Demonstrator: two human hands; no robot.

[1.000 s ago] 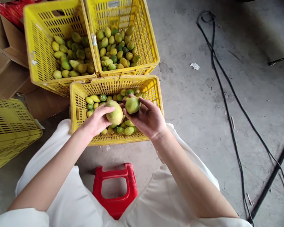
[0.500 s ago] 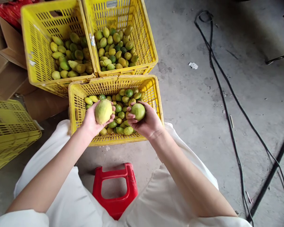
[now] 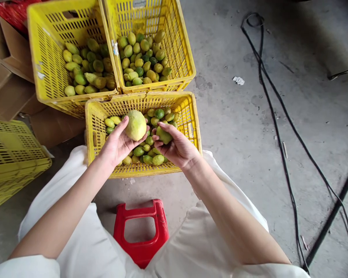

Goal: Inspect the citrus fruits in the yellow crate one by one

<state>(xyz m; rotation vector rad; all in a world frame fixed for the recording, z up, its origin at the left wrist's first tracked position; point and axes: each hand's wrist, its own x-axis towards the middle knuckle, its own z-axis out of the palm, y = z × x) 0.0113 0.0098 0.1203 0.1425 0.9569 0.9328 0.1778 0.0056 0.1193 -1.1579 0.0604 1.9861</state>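
My left hand (image 3: 118, 143) holds a large yellow-green fruit (image 3: 135, 125) on its fingertips above the near yellow crate (image 3: 96, 135). My right hand (image 3: 176, 147) is closed round a smaller green fruit (image 3: 163, 135) just to the right of it, also over that crate. The crate holds several green and yellow fruits (image 3: 150, 154). Both forearms reach forward from my white-clad lap.
Two more yellow crates, the left one (image 3: 46, 58) and the right one (image 3: 176, 46), stand behind, each with several fruits. An upturned yellow crate (image 3: 11, 154) and cardboard (image 3: 5, 92) lie left. A red stool (image 3: 141, 231) sits between my knees. Black cables (image 3: 278, 127) cross the concrete floor right.
My left hand has lifted its yellow-green fruit up and to the right. My right hand has moved slightly left and curled its fingers more over the green fruit.
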